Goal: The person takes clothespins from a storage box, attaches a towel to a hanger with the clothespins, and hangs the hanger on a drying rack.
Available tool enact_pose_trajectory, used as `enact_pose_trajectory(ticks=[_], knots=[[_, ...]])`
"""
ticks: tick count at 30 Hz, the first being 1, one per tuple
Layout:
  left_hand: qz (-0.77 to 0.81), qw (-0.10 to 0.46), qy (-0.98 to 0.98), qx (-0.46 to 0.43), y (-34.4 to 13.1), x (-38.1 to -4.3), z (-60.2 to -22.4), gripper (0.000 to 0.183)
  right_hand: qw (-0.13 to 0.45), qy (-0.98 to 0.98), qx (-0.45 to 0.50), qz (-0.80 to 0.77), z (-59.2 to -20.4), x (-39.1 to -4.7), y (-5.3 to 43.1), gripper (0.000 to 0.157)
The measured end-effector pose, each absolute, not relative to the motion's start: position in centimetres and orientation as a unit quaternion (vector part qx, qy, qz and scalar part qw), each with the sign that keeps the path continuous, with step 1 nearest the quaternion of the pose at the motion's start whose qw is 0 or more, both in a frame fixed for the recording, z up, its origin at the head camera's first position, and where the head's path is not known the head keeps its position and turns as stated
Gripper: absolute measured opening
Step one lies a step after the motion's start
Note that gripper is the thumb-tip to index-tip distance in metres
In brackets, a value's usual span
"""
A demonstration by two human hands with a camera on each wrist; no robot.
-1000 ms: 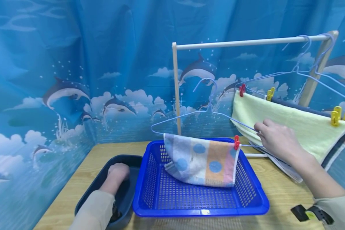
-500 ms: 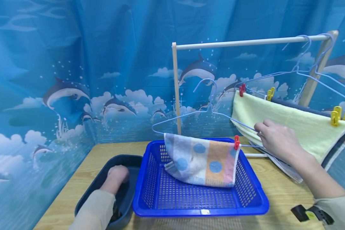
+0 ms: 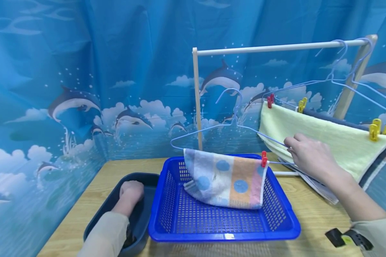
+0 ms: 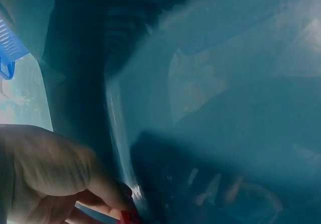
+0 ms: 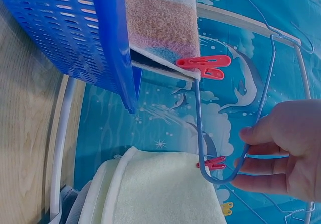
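Observation:
My right hand (image 3: 308, 155) grips the right end of a light blue wire hanger (image 3: 209, 127), fingers and thumb around the bend in the right wrist view. Over the hanger's lower bar hangs a small towel (image 3: 223, 180) with coloured stripes and blue dots. A red clothespin (image 5: 203, 66) fastens the towel's right corner; no clip shows at its left corner. Inside a dark blue tub (image 3: 96, 217), my left hand (image 3: 132, 192) reaches down. In the left wrist view its fingertips pinch a red clothespin (image 4: 129, 218), mostly cut off by the frame edge.
Beneath the towel stands a blue mesh basket (image 3: 225, 236), beside the tub on the wooden table (image 3: 83, 200). Behind it rises a drying rack (image 3: 276, 47). A pale yellow towel (image 3: 321, 128) and darker ones hang at the right on clipped hangers.
Very little differs. The left hand has shifted slightly inside the tub, and the hanger has swayed a touch; the right hand keeps its grip.

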State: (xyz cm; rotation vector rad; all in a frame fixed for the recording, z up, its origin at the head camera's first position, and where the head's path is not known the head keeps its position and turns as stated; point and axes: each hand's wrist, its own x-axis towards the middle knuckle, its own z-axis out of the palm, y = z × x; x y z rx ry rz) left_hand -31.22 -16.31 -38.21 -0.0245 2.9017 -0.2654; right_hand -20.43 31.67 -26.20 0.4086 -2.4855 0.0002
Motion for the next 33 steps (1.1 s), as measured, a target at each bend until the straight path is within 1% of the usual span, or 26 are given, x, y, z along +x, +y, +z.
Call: enact_pose_trajectory(ticks=[8, 12, 16, 20, 28, 33], knots=[[-0.075, 0.105, 0.991, -0.029, -16.6, -31.9, -38.6, 0.012, 0.306, -0.939, 0.155, -0.001, -26.2, -20.5, 31.6, 0.010], [-0.074, 0.090, 0.993, -0.025, -16.6, -32.2, -38.9, 0.022, 0.304, -0.940, 0.156, -0.002, -26.2, -20.5, 31.6, 0.010], [-0.080, 0.080, 0.993, -0.018, -16.2, -31.8, -38.4, 0.027, 0.303, -0.940, 0.155, -0.003, -26.2, -20.6, 31.6, 0.010], [-0.084, 0.078, 0.993, -0.016, -16.0, -31.2, -37.8, 0.028, 0.300, -0.941, 0.154, -0.005, -26.2, -20.6, 31.6, 0.010], [-0.030, 0.048, 0.998, 0.000, -16.7, -30.6, -36.4, 0.027, 0.301, -0.941, 0.153, -0.008, -26.2, -20.7, 31.6, 0.010], [-0.011, 0.027, 0.999, 0.020, -17.4, -30.8, -35.4, 0.023, 0.297, -0.943, 0.151, -0.005, -26.2, -20.7, 31.6, 0.011]])
